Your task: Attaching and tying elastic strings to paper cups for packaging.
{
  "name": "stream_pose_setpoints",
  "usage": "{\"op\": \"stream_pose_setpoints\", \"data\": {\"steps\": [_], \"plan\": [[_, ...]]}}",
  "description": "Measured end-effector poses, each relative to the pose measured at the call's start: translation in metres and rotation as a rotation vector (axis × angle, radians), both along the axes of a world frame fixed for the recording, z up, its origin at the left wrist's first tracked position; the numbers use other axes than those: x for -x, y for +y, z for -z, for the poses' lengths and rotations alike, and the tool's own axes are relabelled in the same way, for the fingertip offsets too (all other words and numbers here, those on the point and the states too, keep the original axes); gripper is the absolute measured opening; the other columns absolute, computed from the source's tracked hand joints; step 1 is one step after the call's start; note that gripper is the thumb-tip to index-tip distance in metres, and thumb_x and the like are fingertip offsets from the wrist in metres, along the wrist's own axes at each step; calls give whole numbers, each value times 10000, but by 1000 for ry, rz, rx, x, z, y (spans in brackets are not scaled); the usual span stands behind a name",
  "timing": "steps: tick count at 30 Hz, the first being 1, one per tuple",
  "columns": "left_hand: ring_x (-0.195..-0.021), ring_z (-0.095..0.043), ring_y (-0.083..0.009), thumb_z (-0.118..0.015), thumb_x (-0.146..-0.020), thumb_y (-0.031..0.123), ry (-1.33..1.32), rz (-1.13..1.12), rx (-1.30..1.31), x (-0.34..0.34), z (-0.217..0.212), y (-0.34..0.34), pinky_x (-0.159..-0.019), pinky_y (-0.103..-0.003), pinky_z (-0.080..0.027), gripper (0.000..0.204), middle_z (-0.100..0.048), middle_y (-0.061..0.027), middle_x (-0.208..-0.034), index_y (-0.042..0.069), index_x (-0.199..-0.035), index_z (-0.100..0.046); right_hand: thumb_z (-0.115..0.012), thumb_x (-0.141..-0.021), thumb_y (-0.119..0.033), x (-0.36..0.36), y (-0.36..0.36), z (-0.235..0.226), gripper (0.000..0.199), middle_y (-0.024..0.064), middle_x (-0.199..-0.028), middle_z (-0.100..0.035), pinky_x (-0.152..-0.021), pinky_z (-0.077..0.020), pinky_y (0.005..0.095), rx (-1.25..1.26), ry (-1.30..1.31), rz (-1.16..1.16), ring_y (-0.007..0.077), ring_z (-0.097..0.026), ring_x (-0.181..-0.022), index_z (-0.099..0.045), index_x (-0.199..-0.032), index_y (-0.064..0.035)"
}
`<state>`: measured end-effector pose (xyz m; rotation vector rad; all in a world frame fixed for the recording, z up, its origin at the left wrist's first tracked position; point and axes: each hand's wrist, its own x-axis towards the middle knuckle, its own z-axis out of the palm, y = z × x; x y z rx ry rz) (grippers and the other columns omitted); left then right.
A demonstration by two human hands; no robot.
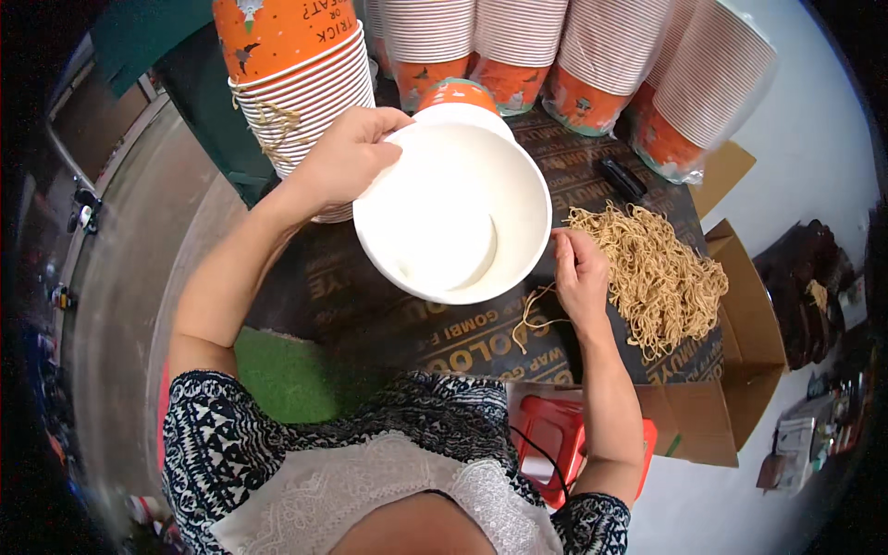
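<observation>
Pinching bucket (453, 199), left fingers (381, 153) closed.

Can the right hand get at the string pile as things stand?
Likely yes: the right hand is beside the tan string pile; the white bucket, on the hand's other side, leaves the way free.

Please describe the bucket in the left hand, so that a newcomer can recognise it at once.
Start at the dark printed table, with stacks of orange-and-white buckets along its far side. In front of them, near the picture's middle, the left hand grips one bucket by its rim. Only this one turns its wide white inside toward the viewer.
</observation>
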<state>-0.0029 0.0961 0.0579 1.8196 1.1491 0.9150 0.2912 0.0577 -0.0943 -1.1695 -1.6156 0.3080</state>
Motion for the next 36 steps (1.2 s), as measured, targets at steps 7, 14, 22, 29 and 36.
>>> {"op": "stream_pose_setpoints", "data": {"steps": [7,14,22,29,36], "plan": [[-772,-686,-147,-503,-806,-47,-18,86,161,5,17,-5,-689,-270,-542,362,-712,-133,-907,-107,-1133,-644,-535,-1005,-111,-6,1,1,188,-11,-804,-607,-590,-432,236,249,381,-201,61,-521,-671,-671,-1068,2],[-844,-680,-115,-546,-851,-34,66,339,243,-7,12,-6,-739,-246,-541,355,-716,-104,-968,-90,-1193,-624,-456,-969,5,15,-36,-55,444,12,-997,-581,-614,-422,187,331,387,-529,43,-500,-729,-454,-1409,-47],[-775,-656,-202,-620,-838,59,407,870,-301,-39,8,14,-736,-306,-525,216,-722,-119,-882,-23,-1011,-720,-742,-815,-117,27,-47,-77,602,85,-931,-556,-599,-474,313,-122,-303,-565,205,-572,-731,-539,-1382,-111],[-1110,-563,-338,-606,-889,169,479,473,-715,-41,2,-4,-984,-427,-445,309,-635,-184,-1087,19,-1156,-645,-785,-750,-235,37,-48,-79,220,73,-877,-545,-588,-457,357,-255,-426,-306,242,-560,-737,-673,-834,-66],[-1020,-631,-315,-696,-840,56,515,575,-440,-4,-21,-40,-1100,-451,-360,237,-692,-113,-1067,43,-1076,-673,-709,-838,-190,32,-38,-75,162,72,-872,-606,-821,-378,370,-296,-275,-300,268,-539,-883,-626,-837,-50]]}}
